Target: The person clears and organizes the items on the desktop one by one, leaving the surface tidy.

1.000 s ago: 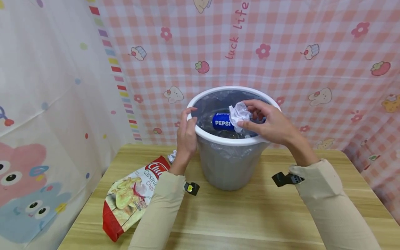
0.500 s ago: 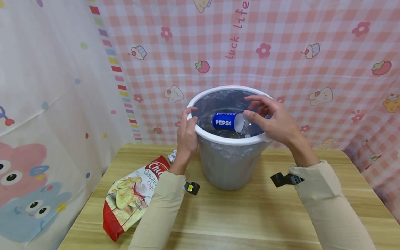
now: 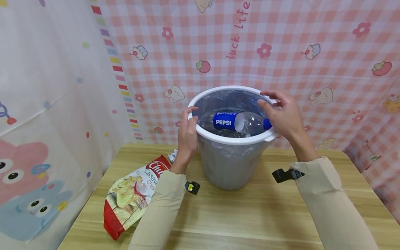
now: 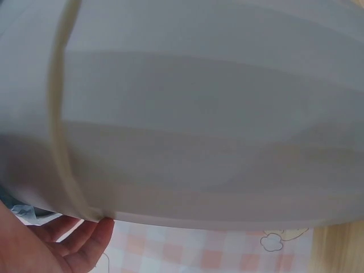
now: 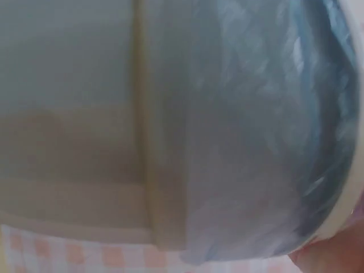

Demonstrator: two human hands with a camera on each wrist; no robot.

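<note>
A grey trash can (image 3: 229,166) with a white rim and a plastic liner stands on the table. My left hand (image 3: 187,135) grips the left side of its rim, fingertips over the edge; the left wrist view shows those fingers (image 4: 94,244) at the rim. On the right side, my right hand (image 3: 285,114) holds the rim, thumb on the inner side and index finger over the far edge. Part of this hand (image 5: 333,253) shows at the rim in the right wrist view. A clear Pepsi bottle (image 3: 251,123) with a blue label and cap lies inside, near the top.
A red and cream cassava chips bag (image 3: 132,196) lies on the table to the left, partly behind the left forearm. Beside it is a small crumpled paper ball (image 3: 172,155). The wooden table (image 3: 247,218) meets a checked curtain (image 3: 200,41) behind the can.
My right hand let go of a crumpled white paper over the can, and the paper is out of sight. The hand then moved right to the rim. My left hand stayed at the rim.
</note>
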